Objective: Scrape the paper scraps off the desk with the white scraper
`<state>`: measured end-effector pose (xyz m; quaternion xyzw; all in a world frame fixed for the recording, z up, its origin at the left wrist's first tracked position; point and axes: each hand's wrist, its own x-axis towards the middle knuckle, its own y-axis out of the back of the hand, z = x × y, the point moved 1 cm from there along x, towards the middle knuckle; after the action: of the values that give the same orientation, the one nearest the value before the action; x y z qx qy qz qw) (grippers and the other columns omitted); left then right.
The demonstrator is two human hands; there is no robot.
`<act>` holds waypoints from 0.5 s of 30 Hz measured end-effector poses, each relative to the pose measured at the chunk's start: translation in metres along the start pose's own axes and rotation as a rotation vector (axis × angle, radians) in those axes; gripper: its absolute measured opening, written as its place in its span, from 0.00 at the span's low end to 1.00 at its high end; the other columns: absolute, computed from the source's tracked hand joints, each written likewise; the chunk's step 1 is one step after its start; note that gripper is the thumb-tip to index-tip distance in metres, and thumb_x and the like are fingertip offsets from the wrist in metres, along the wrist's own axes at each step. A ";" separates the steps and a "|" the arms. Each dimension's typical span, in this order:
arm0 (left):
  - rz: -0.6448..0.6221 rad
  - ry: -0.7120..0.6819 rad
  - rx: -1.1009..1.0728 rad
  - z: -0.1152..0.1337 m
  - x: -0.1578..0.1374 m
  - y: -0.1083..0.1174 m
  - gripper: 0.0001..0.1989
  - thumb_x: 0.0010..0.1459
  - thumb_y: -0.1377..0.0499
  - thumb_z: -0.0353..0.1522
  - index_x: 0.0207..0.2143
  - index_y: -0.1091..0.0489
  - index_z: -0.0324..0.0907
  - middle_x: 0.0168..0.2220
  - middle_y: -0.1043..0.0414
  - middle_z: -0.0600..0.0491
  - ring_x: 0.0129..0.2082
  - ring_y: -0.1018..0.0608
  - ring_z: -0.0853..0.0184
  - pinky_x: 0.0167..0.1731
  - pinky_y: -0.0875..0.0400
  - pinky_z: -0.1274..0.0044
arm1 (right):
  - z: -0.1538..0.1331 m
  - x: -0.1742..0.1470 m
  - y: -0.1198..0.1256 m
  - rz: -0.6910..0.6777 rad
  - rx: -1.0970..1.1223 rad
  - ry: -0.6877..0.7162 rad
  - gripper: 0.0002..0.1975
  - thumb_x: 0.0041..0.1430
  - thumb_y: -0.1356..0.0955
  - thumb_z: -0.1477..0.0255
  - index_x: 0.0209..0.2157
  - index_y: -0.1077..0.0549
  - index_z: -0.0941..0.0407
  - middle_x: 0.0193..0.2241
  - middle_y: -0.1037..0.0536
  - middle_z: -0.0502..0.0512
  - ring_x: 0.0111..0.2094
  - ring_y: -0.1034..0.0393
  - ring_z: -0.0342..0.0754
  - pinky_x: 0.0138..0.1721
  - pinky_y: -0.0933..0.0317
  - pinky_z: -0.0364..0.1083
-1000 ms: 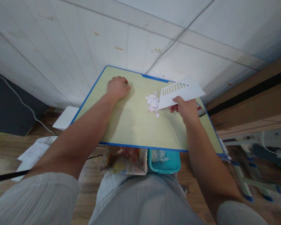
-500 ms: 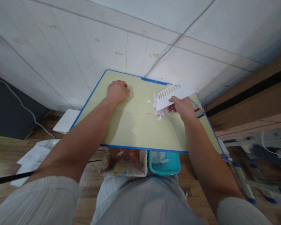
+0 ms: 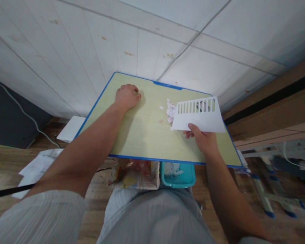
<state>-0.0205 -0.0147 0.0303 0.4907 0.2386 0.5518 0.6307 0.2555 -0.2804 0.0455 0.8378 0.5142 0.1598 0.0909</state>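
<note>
My right hand point(image 3: 202, 137) pinches the lower edge of a white paper sheet point(image 3: 197, 121), thumb on top and fingers beneath. A row of slots is cut along the sheet's upper part. Beside its left edge lies a small pile of torn paper scraps point(image 3: 170, 113), partly covered by the sheet. One loose scrap point(image 3: 161, 107) sits apart from them. Through the slots a dark object shows, too hidden to name. My left hand point(image 3: 128, 97) rests on the far left of the table, fingers curled loosely, with nothing visible in them.
The pale yellow table point(image 3: 142, 135) has a blue rim and stands near a white panelled wall point(image 3: 112, 37). Below its front edge are a turquoise bin point(image 3: 179, 184) with paper bits and a patterned bag point(image 3: 134, 173). Cardboard boxes point(image 3: 274, 112) stand right.
My right hand has moved right and nearer to me with the slotted sheet, which now lies more level and shows more of its slots. My left hand stays in place.
</note>
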 end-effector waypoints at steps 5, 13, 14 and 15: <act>-0.011 0.030 -0.016 0.002 -0.001 0.002 0.22 0.71 0.41 0.39 0.60 0.16 0.42 0.66 0.20 0.40 0.70 0.26 0.42 0.74 0.34 0.53 | -0.001 -0.014 0.003 0.048 0.071 0.028 0.14 0.61 0.22 0.59 0.27 0.20 0.53 0.23 0.15 0.55 0.21 0.24 0.51 0.27 0.25 0.50; -0.037 0.022 0.075 0.007 -0.004 0.007 0.19 0.78 0.40 0.36 0.63 0.18 0.39 0.68 0.21 0.42 0.70 0.25 0.50 0.73 0.32 0.61 | 0.011 -0.034 0.013 -0.010 -0.002 -0.010 0.19 0.65 0.22 0.55 0.25 0.20 0.51 0.23 0.15 0.55 0.25 0.21 0.53 0.34 0.23 0.51; -0.039 0.027 0.073 0.008 -0.005 0.008 0.19 0.78 0.40 0.36 0.63 0.18 0.39 0.68 0.21 0.42 0.70 0.25 0.50 0.73 0.32 0.61 | 0.009 -0.035 0.015 -0.016 0.004 0.006 0.20 0.65 0.22 0.57 0.22 0.21 0.51 0.22 0.17 0.54 0.24 0.22 0.52 0.34 0.23 0.52; -0.043 0.031 0.070 0.009 -0.006 0.008 0.19 0.78 0.39 0.36 0.63 0.19 0.39 0.68 0.21 0.42 0.70 0.25 0.50 0.73 0.31 0.61 | 0.007 -0.036 0.016 -0.010 0.017 0.021 0.20 0.64 0.22 0.58 0.20 0.22 0.50 0.20 0.19 0.53 0.23 0.23 0.52 0.33 0.23 0.52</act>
<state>-0.0184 -0.0237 0.0398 0.4987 0.2778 0.5369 0.6211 0.2559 -0.3197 0.0380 0.8341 0.5207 0.1636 0.0794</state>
